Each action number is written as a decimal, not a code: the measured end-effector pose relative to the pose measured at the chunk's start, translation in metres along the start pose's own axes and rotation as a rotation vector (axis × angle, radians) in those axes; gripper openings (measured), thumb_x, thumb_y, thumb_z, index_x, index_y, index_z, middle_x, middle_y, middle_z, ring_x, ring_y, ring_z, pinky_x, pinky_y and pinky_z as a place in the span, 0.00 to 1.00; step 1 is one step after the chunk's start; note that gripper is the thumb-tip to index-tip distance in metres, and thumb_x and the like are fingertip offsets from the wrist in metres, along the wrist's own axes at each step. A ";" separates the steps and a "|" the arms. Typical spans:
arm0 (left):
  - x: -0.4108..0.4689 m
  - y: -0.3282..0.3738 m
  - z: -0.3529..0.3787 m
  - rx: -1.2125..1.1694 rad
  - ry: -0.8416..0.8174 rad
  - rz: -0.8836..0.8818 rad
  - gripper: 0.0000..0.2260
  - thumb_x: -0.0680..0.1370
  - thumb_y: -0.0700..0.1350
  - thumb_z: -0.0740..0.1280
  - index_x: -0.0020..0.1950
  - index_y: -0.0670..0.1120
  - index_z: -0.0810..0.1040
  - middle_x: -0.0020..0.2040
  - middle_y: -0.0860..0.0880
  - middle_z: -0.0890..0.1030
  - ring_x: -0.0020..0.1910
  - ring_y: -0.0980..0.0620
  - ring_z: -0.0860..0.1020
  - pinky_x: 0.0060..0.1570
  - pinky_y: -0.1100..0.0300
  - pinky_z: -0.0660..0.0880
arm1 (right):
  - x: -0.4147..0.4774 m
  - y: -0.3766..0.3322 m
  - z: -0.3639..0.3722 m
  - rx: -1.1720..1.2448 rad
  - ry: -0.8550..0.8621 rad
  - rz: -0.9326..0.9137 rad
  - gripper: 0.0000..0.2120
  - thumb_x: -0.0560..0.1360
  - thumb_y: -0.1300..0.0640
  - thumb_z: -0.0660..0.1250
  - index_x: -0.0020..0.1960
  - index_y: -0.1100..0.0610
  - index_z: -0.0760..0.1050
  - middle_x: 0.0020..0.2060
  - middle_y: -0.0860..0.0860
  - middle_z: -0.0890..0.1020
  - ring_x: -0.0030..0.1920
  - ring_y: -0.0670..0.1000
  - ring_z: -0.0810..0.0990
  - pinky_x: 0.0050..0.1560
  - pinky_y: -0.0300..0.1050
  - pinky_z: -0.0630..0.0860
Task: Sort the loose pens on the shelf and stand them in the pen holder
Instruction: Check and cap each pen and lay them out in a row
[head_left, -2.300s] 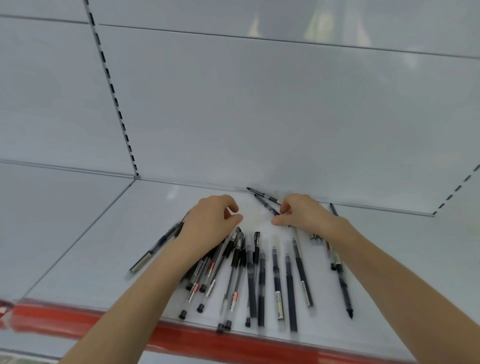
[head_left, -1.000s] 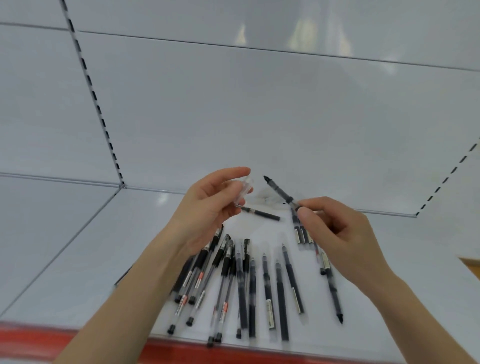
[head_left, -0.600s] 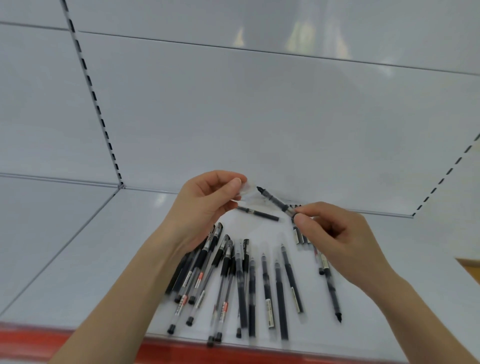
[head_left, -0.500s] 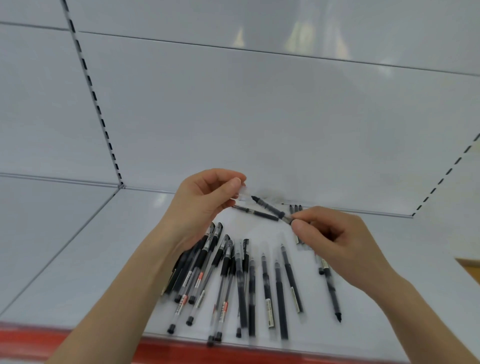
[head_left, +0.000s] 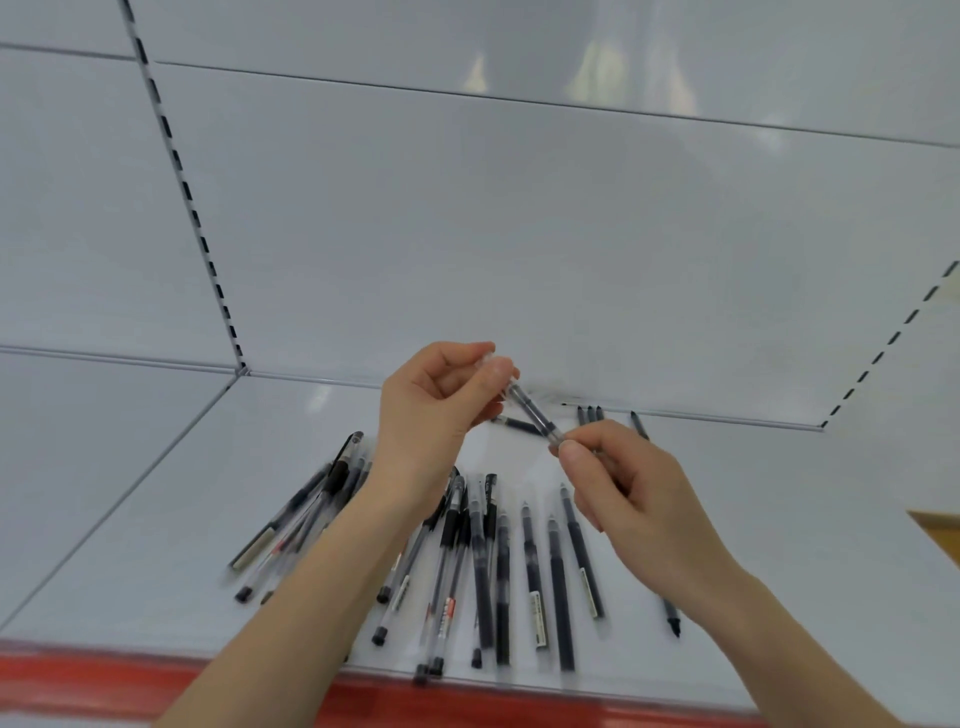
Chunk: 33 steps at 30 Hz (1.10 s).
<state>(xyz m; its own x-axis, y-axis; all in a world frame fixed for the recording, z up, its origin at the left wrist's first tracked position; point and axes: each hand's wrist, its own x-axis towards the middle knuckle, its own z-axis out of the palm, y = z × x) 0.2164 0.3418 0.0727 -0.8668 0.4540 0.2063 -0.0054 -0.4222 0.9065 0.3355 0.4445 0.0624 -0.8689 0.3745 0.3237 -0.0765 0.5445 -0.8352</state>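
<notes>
Two hands work one pen (head_left: 535, 415) above the shelf (head_left: 156, 545). At the pen's 11 o'clock end the left hand (head_left: 431, 410) pinches a clear cap (head_left: 491, 364); at its 5 o'clock end the right hand (head_left: 639, 499) pinches the barrel. The loose pens (head_left: 498, 561) fan out at 6 o'clock, some reaching the red front edge (head_left: 104, 680). The pen holder is not in view. Risks: a skewed push could pop the cap free, and a lowered forearm could roll pens off the edge.

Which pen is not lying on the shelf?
The pen held between the hands: the left hand pinches its upper end, the right hand its lower end. All other pens lie on the shelf.
</notes>
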 end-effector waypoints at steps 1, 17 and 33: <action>0.000 -0.001 0.000 -0.003 0.000 -0.004 0.04 0.72 0.38 0.68 0.45 0.45 0.78 0.35 0.49 0.84 0.39 0.53 0.81 0.43 0.60 0.79 | 0.001 0.001 0.002 0.011 0.001 0.004 0.08 0.76 0.51 0.61 0.39 0.48 0.73 0.22 0.48 0.66 0.25 0.47 0.63 0.27 0.40 0.62; -0.002 -0.024 -0.056 1.046 0.126 0.088 0.05 0.73 0.46 0.68 0.47 0.47 0.81 0.37 0.53 0.79 0.37 0.55 0.76 0.42 0.64 0.70 | 0.100 0.070 0.018 -0.704 -0.230 0.030 0.10 0.77 0.56 0.61 0.52 0.61 0.76 0.49 0.55 0.79 0.51 0.55 0.76 0.50 0.48 0.71; 0.062 -0.047 -0.042 1.461 -0.218 0.113 0.12 0.79 0.42 0.60 0.61 0.42 0.75 0.59 0.43 0.76 0.57 0.45 0.75 0.55 0.56 0.68 | 0.065 0.063 -0.047 -0.446 0.087 0.164 0.06 0.76 0.58 0.64 0.48 0.59 0.77 0.38 0.51 0.79 0.39 0.48 0.75 0.33 0.31 0.67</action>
<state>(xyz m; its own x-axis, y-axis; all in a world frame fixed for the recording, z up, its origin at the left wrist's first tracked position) 0.1415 0.3568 0.0271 -0.7375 0.6353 0.2290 0.6644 0.6220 0.4143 0.2967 0.5380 0.0519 -0.8066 0.5331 0.2555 0.2916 0.7348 -0.6125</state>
